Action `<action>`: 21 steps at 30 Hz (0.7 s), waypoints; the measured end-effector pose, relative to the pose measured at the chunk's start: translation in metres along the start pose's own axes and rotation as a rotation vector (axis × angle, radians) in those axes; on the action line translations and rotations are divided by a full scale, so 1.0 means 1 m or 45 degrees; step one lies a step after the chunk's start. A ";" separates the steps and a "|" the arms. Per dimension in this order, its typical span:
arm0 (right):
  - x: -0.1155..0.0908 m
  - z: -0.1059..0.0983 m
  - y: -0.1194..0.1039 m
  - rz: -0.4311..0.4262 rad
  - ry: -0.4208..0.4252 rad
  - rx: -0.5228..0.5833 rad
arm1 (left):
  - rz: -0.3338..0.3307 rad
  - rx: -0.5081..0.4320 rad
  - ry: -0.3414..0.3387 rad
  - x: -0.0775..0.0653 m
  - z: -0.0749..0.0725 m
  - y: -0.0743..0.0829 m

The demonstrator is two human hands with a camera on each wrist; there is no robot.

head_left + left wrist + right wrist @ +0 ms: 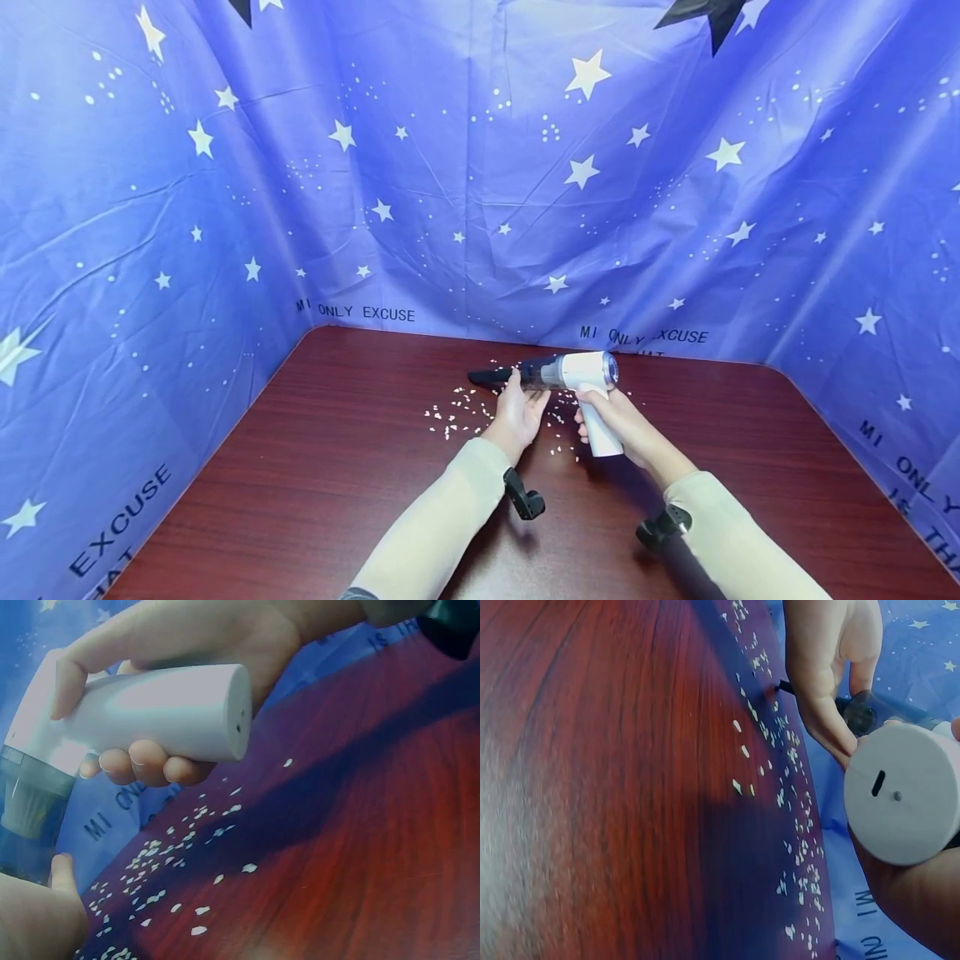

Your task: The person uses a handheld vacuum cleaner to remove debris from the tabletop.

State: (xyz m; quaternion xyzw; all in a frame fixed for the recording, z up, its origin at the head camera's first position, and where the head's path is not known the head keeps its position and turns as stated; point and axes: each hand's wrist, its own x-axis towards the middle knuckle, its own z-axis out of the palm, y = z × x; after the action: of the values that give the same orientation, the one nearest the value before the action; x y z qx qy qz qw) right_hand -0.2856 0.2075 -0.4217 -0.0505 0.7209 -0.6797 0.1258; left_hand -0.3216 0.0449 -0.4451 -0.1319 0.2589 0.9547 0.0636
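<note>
A handheld vacuum cleaner with a white body, a see-through dark dust cup and a black nozzle is held level over the table, its nozzle pointing left. My right hand grips the white handle, fingers wrapped round it in the left wrist view. Under the dust cup, my left hand holds the front part, with the thumb on the near side. Small white scraps lie scattered on the table beneath and around both hands. The handle's flat end faces the right wrist camera.
The dark red wooden table has a glossy grain. Blue cloth printed with stars and lettering hangs along its back and sides. Black wrist camera mounts stick out from both sleeves.
</note>
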 end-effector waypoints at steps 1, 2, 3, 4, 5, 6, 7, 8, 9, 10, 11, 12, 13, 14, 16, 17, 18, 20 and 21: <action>0.000 -0.002 0.000 0.000 0.005 -0.008 | -0.009 0.010 -0.004 -0.001 0.000 -0.002; -0.001 -0.003 0.000 0.002 0.012 -0.015 | -0.016 0.034 -0.008 -0.003 0.001 -0.003; -0.001 -0.005 0.000 0.000 0.013 -0.024 | -0.022 0.059 -0.012 -0.005 0.001 -0.005; -0.001 -0.006 0.000 -0.002 0.017 -0.033 | -0.028 0.087 -0.016 -0.007 0.001 -0.006; -0.002 -0.007 0.000 0.000 0.024 -0.039 | -0.036 0.113 -0.022 -0.008 0.001 -0.008; -0.002 -0.007 0.000 0.001 0.023 -0.046 | -0.037 0.135 -0.022 -0.010 0.001 -0.009; -0.002 -0.007 0.001 0.000 0.019 -0.051 | -0.035 0.156 -0.023 -0.011 0.001 -0.010; -0.002 -0.007 0.001 0.001 0.012 -0.049 | -0.030 0.174 -0.024 -0.012 0.001 -0.011; -0.002 -0.007 0.001 0.004 0.005 -0.045 | -0.023 0.185 -0.023 -0.012 0.000 -0.012; -0.002 -0.006 0.002 0.007 0.000 -0.036 | -0.018 0.192 -0.021 -0.013 0.000 -0.013; -0.002 -0.006 0.002 0.012 -0.007 -0.023 | -0.012 0.197 -0.018 -0.013 0.000 -0.014; -0.002 -0.005 0.003 0.015 -0.016 -0.009 | -0.006 0.197 -0.016 -0.013 -0.001 -0.014; -0.001 -0.005 0.003 0.018 -0.022 0.000 | -0.001 0.199 -0.016 -0.013 -0.001 -0.014; -0.001 -0.004 0.004 0.020 -0.025 0.010 | 0.002 0.197 -0.017 -0.013 -0.002 -0.015; -0.001 -0.004 0.004 0.021 -0.032 0.023 | 0.006 0.189 -0.020 -0.013 -0.003 -0.015; -0.001 -0.003 0.004 0.020 -0.035 0.024 | 0.009 0.188 -0.020 -0.013 -0.003 -0.015; -0.001 -0.003 0.004 0.016 -0.039 0.020 | 0.011 0.181 -0.017 -0.013 -0.003 -0.015; -0.001 -0.003 0.004 0.010 -0.048 0.013 | 0.014 0.181 -0.008 -0.013 -0.004 -0.015; -0.001 -0.003 0.003 0.008 -0.052 0.007 | 0.017 0.184 -0.005 -0.013 -0.003 -0.015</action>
State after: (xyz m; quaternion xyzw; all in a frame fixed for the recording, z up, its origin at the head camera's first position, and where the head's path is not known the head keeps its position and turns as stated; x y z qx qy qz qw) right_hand -0.2848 0.2112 -0.4245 -0.0618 0.7164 -0.6801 0.1428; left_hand -0.3053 0.0551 -0.4512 -0.1235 0.3280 0.9342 0.0672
